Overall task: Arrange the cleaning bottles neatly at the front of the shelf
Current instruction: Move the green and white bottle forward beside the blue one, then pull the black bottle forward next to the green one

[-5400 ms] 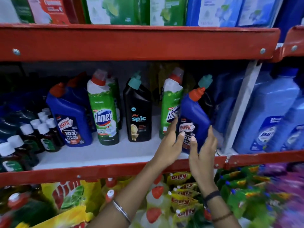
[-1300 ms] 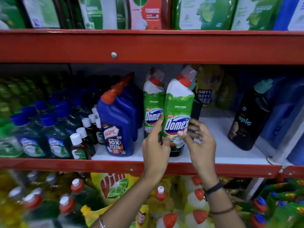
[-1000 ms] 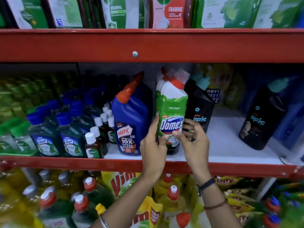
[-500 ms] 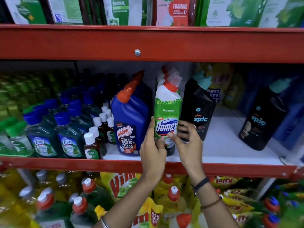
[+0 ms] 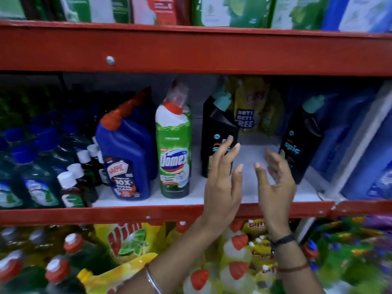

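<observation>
Both hands are empty with fingers spread: the left hand (image 5: pixel 222 179) is in front of the near black Spic bottle (image 5: pixel 216 132) at the centre of the frame, and the right hand (image 5: pixel 273 177) hovers beside the second Spic bottle (image 5: pixel 301 143) at centre right. The blue Harpic bottle (image 5: pixel 125 158) and green Domex bottle (image 5: pixel 174 149) stand at the front edge of the shelf (image 5: pixel 148 213). I judge the Spic bottles come next; each should be gripped low on the body and slid forward upright, label facing out, in line with the Domex.

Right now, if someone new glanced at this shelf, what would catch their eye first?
Probably the two bare hands, the left hand and right hand, raised open over a bare patch of the white shelf, holding nothing. Next, the green Domex bottle standing upright at the front beside the blue Harpic bottle. Two black Spic bottles flank the gap, set further back.
</observation>
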The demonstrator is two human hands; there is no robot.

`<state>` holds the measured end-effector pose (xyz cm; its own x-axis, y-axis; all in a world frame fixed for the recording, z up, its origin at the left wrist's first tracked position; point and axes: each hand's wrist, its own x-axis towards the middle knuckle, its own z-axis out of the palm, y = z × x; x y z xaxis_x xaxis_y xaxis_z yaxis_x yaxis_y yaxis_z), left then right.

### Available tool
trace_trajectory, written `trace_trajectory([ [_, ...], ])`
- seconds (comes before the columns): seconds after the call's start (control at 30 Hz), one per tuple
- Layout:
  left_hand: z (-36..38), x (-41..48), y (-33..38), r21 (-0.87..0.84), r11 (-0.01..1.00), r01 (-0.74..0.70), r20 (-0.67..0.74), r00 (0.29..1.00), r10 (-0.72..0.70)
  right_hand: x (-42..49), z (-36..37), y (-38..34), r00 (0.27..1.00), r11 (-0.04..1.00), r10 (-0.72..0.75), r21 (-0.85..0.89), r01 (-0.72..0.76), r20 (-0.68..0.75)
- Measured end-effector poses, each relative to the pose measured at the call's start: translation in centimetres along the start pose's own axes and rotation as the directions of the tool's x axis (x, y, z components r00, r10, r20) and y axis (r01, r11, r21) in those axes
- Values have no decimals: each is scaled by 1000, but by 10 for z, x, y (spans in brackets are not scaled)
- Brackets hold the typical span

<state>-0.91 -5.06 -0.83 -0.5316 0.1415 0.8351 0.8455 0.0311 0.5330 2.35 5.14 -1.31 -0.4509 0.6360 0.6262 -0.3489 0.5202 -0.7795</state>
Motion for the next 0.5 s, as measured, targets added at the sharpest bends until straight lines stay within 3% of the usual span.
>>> trace_trajectory([
  [0.2, 70, 23, -8, -187, 904, 383, 265, 906, -329, 38, -44, 38, 988, 990, -3, -140, -19, -154],
  [0.37, 128, 60, -33, -45, 787, 615, 398, 734, -551, 65, -54, 62, 993, 976, 101, -185, -112, -65],
  [0.5, 153, 77, -52, 18, 734, 679, 527, 617, -584, 78, -57, 75, 991, 951, 116, -283, -129, -62],
])
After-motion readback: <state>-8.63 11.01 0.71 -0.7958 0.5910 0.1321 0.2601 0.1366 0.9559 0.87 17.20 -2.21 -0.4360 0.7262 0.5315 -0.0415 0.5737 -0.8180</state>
